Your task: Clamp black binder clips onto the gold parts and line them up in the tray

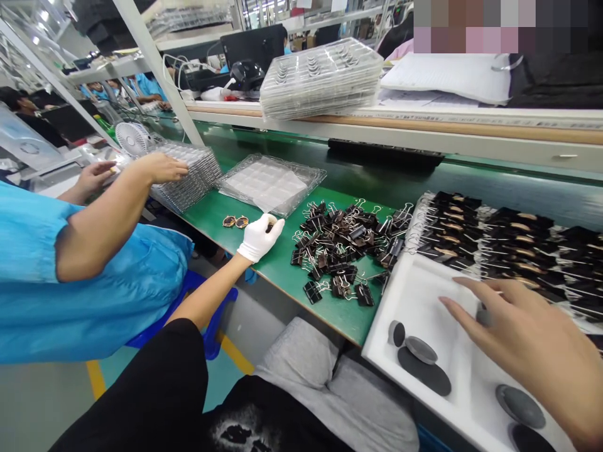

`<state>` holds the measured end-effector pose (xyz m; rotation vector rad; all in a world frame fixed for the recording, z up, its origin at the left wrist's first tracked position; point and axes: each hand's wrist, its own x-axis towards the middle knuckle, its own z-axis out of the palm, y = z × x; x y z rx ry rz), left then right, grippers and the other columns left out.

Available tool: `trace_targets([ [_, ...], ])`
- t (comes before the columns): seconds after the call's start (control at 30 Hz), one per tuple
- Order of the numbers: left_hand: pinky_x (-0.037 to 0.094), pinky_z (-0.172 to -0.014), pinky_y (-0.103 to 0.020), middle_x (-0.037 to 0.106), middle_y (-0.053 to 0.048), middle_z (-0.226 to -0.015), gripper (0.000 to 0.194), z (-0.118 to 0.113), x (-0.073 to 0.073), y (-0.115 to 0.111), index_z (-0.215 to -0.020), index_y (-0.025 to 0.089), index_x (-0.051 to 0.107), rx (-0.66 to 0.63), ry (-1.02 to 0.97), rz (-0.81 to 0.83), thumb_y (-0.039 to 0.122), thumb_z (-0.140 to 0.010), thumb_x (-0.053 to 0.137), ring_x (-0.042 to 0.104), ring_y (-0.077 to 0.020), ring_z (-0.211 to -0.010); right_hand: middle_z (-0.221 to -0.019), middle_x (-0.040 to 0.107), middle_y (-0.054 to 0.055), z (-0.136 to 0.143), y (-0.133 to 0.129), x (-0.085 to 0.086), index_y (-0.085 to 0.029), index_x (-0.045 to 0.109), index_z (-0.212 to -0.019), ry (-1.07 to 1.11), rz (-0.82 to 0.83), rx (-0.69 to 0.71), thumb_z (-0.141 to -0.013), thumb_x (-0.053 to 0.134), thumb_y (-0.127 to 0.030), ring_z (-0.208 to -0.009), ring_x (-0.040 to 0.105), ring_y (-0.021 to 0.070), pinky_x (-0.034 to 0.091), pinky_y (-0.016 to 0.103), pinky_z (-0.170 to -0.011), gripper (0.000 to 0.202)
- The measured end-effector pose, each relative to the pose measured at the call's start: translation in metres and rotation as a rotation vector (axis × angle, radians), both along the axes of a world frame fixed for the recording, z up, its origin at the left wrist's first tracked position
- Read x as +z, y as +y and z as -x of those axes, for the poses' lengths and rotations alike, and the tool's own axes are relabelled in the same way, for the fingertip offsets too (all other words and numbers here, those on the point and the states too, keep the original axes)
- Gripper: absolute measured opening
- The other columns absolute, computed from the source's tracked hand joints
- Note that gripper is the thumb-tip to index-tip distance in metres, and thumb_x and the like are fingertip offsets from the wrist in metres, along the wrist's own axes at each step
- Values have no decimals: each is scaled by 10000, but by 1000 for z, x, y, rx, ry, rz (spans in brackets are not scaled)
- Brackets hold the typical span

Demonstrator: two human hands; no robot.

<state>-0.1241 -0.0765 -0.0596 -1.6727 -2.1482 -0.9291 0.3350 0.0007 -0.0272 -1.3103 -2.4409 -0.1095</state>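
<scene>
My left hand (262,237), in a white glove, is closed in a pinch over the green table, left of a pile of black binder clips (346,245); whatever it holds is too small to name. Two small round brown-and-gold pieces (235,221) lie just left of it. Bare, with fingers apart, my right hand (522,333) hovers over a white foam tray (409,276). Dark round discs (421,349) lie in the tray's compartments. Behind that hand, rows of black clipped pieces (511,235) fill the tray's far part.
A clear plastic tray with white sheet (268,182) lies behind my left hand. At the left, a co-worker in a blue smock (108,276) reaches over stacked clear trays (193,176). More clear trays (320,78) stand on the shelf (471,129) above the table.
</scene>
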Motion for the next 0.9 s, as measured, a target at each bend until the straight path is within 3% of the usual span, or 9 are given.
trace_targets([
  [0.1,477,-670,-250,683,-3,-711,358,-37,19,16,-796,217,567,-109,-41,-136,467,-1029,461,604,-112,-608,-1131,718,137,25,-14,17,-227,708,-1205,309,122,64,-957,508,-638,-928,706,326,591,468,-713,520],
  [0.2,487,-682,-237,716,-6,-745,378,-97,49,34,-788,214,593,-418,-60,-231,510,-1011,517,651,-105,-647,-1262,726,93,53,-24,24,-309,648,-1297,842,717,190,-936,615,-631,-1120,721,277,615,457,-961,485],
  [0.3,453,-647,-261,739,-5,-767,361,-164,74,52,-896,212,651,-756,6,-146,514,-1028,505,701,-129,-698,-1396,685,56,73,-29,25,-354,671,-1239,1289,1220,210,-956,529,-699,-1286,666,261,573,474,-1083,468],
  [0.43,391,-618,-348,734,-113,-846,534,-227,76,77,-966,172,691,-952,323,114,642,-1009,441,708,-257,-772,-1297,726,56,71,-21,18,-320,697,-1034,1537,1340,97,-950,509,-669,-1278,660,285,599,509,-1037,405],
  [0.53,421,-743,-410,699,-209,-1155,576,-240,72,94,-1166,135,682,-955,491,197,641,-987,473,675,-357,-1005,-1165,746,84,55,-5,9,-287,667,-1026,1634,1332,-38,-945,523,-584,-1209,687,301,622,522,-988,340],
  [0.6,424,-796,-421,664,-212,-1262,606,-235,81,100,-1293,142,634,-930,492,238,638,-988,470,646,-371,-1084,-1119,739,100,45,6,6,-255,652,-1063,1749,1301,-116,-962,490,-525,-1169,703,284,635,490,-973,331],
  [0.7,433,-789,-400,717,-174,-1112,544,-220,105,99,-1191,144,673,-929,492,388,591,-1028,410,679,-328,-983,-1135,726,107,36,18,5,-232,617,-1132,1944,1223,-144,-980,459,-455,-1146,711,248,646,435,-965,313],
  [0.77,436,-729,-373,739,-117,-941,467,-215,116,91,-1095,179,706,-1059,564,558,572,-1017,464,692,-285,-834,-1129,725,97,34,23,6,-242,593,-1149,2032,1194,-115,-971,485,-427,-1137,712,236,654,420,-951,279],
  [0.9,463,-663,-356,727,-86,-809,450,-225,107,64,-940,190,728,-1344,641,724,631,-855,714,669,-252,-701,-1091,738,95,35,26,3,-218,586,-1162,2086,1246,-77,-966,518,-414,-1113,718,228,656,401,-937,285],
])
